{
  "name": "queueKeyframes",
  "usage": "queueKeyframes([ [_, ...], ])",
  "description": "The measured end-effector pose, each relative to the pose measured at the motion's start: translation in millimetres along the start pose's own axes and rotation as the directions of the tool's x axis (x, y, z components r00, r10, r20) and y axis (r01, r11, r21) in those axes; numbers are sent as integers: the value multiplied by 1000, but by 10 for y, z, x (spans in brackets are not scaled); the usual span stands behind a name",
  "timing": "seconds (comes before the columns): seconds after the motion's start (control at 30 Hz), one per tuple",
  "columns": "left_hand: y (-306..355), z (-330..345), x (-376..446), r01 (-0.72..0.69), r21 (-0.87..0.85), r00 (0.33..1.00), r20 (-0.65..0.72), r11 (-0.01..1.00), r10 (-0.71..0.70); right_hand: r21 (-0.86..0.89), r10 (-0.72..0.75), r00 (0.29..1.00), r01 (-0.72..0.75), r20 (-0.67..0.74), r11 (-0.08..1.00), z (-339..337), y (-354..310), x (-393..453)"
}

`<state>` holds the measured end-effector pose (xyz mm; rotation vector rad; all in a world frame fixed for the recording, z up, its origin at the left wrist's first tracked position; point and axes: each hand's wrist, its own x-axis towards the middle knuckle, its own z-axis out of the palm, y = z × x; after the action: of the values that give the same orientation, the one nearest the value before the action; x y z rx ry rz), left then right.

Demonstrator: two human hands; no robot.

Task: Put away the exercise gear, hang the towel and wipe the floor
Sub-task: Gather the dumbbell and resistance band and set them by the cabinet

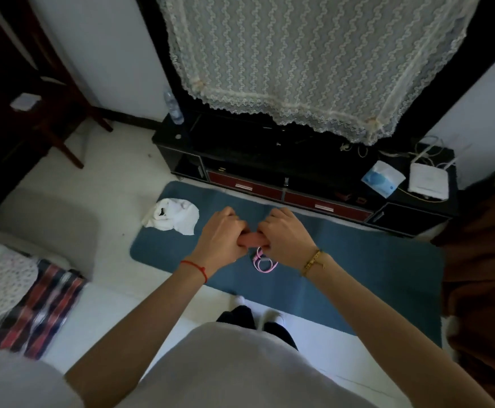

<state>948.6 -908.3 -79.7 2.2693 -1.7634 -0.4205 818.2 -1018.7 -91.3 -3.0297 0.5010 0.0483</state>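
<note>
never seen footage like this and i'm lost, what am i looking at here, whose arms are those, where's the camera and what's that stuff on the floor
There is no machine here. The camera sits on a person's head and looks forward and down, so the two arms reaching out from the bottom are that person's own.

Both hands meet over a blue exercise mat spread on the pale floor. The left hand and right hand each have a grip on one end of a small peach-coloured object; what it is exactly I cannot tell.

Below the hands a pink coiled cord lies on the mat, possibly a skipping rope. A crumpled white towel lies at the mat's far left corner.

Behind the mat stands a low black cabinet, with a lace cloth hanging above it.
</note>
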Motion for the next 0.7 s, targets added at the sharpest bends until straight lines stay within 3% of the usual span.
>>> queueKeyframes([
  [0.3, -1013, -349, -828, 218, -52, 968, -117, 975, -222, 34, -258, 966, 258, 12, 966, -7, -1092, 886],
  [0.7, -3173, -1040, -1941, 418, 63, 902, -145, 906, -406, 117, -408, 913, 405, 0, 907, 43, -3203, 2472],
])
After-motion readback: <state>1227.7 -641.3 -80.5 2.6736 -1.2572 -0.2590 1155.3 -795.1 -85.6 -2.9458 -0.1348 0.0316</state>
